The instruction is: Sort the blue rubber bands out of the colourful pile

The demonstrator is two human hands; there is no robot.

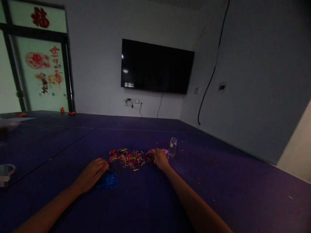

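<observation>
A loose spread of small coloured rubber bands (131,158), red, yellow, pink and dark, lies on the purple surface in front of me. My left hand (94,171) is at its left end, just above a heap of small blue pieces (109,180) that look like bands. The fingers of that hand are closed together, and anything between them is too small to make out. At the right end of the bands, my right hand (160,159) reaches down with bent, closed fingers; its fingertips are partly hidden among them. A clear plastic jar (172,147) stands upright just beyond my right hand, beside a pink piece (165,151).
The purple surface (145,204) stretches to the walls, with tiny pale specks at right. A white-handled object (11,170) is at the left edge. Orange items (62,110) sit far back by the glass door. A black cable (213,69) hangs on the right wall.
</observation>
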